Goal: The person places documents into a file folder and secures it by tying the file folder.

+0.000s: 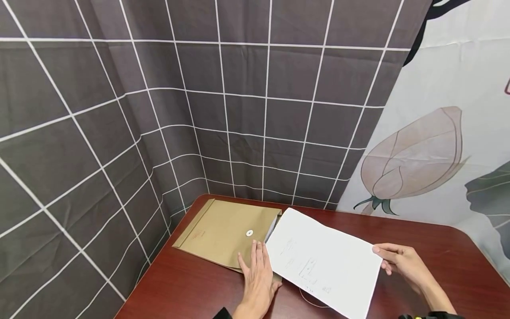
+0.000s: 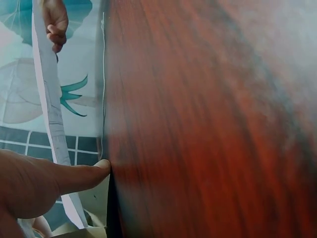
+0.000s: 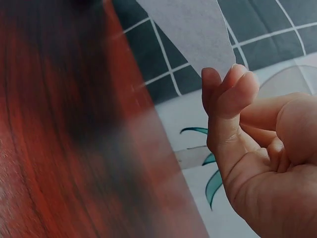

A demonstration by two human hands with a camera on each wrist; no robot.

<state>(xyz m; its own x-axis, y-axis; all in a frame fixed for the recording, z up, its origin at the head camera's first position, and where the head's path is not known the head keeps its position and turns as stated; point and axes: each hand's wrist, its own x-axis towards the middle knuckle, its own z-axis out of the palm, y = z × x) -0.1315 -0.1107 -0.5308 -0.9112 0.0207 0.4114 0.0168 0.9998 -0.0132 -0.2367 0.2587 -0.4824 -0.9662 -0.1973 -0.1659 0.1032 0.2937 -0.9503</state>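
A brown paper file envelope [image 1: 215, 226] with a white button closure [image 1: 249, 233] lies flat towards the left of the table. My left hand [image 1: 256, 281] rests on its right-hand end, fingers straight. In the left wrist view the thumb [image 2: 74, 179] reaches along the envelope's edge. My right hand [image 1: 406, 268] pinches the right corner of a white sheet of paper [image 1: 330, 254] between thumb and fingers; the right wrist view shows that grip on the paper [image 3: 203, 34]. Faint writing shows on the sheet. Its left end lies beside the envelope's open end, where a paper edge peeks out.
The dark red wooden table [image 1: 191, 283] has rounded back corners. A thin string [image 1: 312, 303] curves out from under the sheet. Behind hang a grey grid-patterned cloth [image 1: 243, 110] and a white cloth with a flower print [image 1: 414, 155].
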